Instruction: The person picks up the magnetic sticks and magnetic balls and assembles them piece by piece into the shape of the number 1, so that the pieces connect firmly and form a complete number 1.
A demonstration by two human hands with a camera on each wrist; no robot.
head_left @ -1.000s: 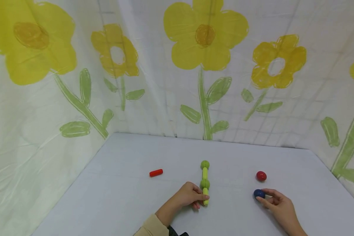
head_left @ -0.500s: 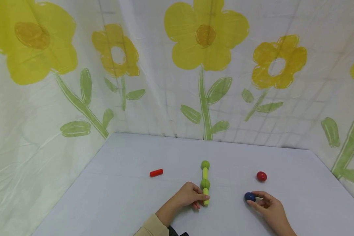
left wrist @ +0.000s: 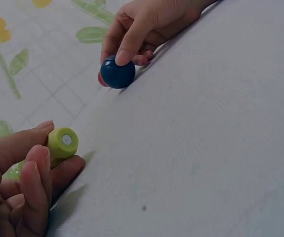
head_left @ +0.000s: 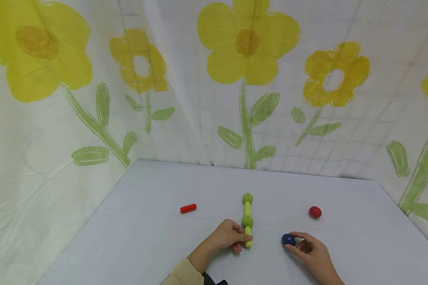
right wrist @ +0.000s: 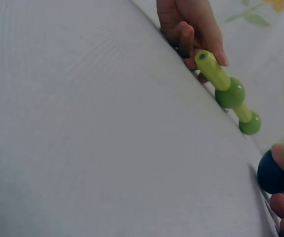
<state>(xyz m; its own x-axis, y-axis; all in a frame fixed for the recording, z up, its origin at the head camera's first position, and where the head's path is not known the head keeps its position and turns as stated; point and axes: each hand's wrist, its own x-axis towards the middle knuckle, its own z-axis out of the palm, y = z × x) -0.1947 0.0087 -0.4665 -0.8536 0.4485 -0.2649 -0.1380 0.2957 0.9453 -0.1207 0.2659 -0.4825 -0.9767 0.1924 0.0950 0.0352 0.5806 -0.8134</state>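
Right of the desk's (head_left: 146,241) middle, I see one blue ball (head_left: 288,239) pinched between thumb and fingers of the right hand (head_left: 313,254), on the side facing the left hand (head_left: 228,236); whether it touches the surface I cannot tell. Across a small gap from it, the left hand grips the nearer of two yellow-green rods (head_left: 247,230). With two green balls (head_left: 247,199), these form one chain (head_left: 247,219), ball and rod alternating, running toward the far edge; my left wrist view shows a pale disc (left wrist: 66,140) in the held rod's near end. Beyond the right hand sits one red ball (head_left: 315,212), toward the right edge; one red rod (head_left: 188,208) lies toward the left edge. I count four balls and three rods. Broad stretches of white desk separate both red things from the side edges, and more runs past the chain to the far edge, where a flowered curtain (head_left: 189,138) hangs.
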